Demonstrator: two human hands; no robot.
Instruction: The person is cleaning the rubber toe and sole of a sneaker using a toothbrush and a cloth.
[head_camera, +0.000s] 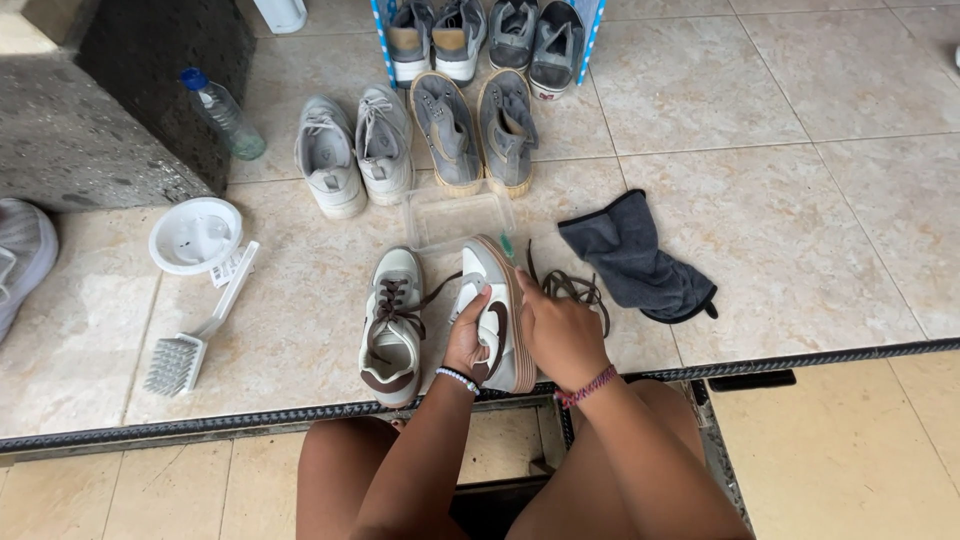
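Observation:
My left hand (467, 337) grips the side of a white sneaker with a brown emblem (497, 300), tipped on its side on the tiled floor. My right hand (562, 332) rests against that sneaker's tan sole, fingers curled on its edge. A loose brown lace (572, 288) lies just past my right hand. The matching sneaker (392, 325), laced with brown lace, stands upright to the left of my left hand.
A clear plastic tub (450, 215) sits beyond the sneakers, a dark grey cloth (637, 259) to the right. A white brush (195, 340), a white bowl (195, 235) and a plastic bottle (222, 112) lie left. More shoes (420, 135) line the back.

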